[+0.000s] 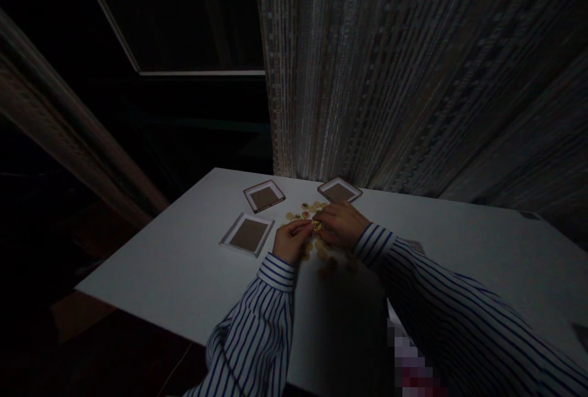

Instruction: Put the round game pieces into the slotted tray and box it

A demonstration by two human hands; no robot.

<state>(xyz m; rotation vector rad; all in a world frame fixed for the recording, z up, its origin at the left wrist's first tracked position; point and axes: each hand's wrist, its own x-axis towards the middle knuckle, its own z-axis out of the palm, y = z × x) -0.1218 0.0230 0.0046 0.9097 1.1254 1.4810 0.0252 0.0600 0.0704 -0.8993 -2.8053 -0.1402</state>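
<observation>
**Discs all in one heap**

The white tabletop carries three square trays left of and behind the disc pile, and none visibly holds a disc. The left hand and right hand curl over that pile with fingertips on discs. The dim light hides whether either hand is gripping.

Showing a white table stretching across the lower middle of the frame; bearing a near tray left of centre, a far tray just above it, a third tray at centre; hanging a ribbed curtain down the upper right; framing a dark window at upper left.
</observation>
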